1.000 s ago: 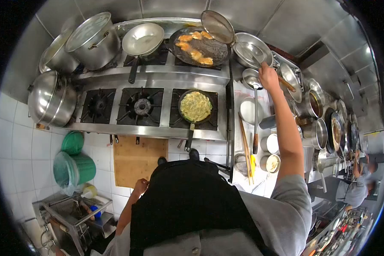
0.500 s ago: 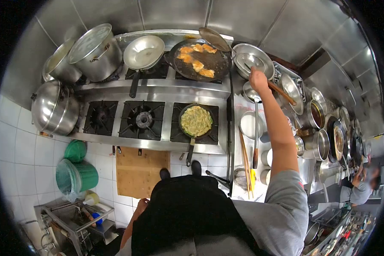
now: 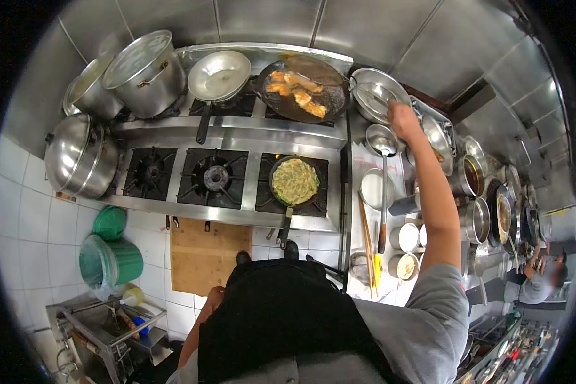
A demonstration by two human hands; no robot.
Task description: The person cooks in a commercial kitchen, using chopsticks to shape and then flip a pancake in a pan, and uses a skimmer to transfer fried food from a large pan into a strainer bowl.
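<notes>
My right hand [image 3: 403, 121] is closed round the handle of a round skimmer [image 3: 311, 69], whose flat head lies over the upper right of a dark wok [image 3: 276, 106]. Orange-brown fried pieces [image 3: 309, 105] sit in that wok. Under the skimmer's handle is a steel bowl [image 3: 367, 114]. On the front right burner, a small pan [image 3: 288, 214] holds a pale green and yellow omelette-like round [image 3: 296, 182]. My left hand [image 3: 216, 297] hangs low beside the black apron; its fingers are too small and partly hidden to read.
Large steel pots [image 3: 144, 77] stand at the back left. A pale pan [image 3: 219, 77] sits beside the wok. The right counter holds a ladle [image 3: 384, 185], chopsticks [image 3: 367, 246], a white bowl [image 3: 372, 189] and small containers [image 3: 406, 237]. Another person [image 3: 539, 281] is at far right.
My right hand has moved slightly right and down. The skimmer's head has dropped from the wok's rim area to over the wok, and the fried pieces have shifted closer together.
</notes>
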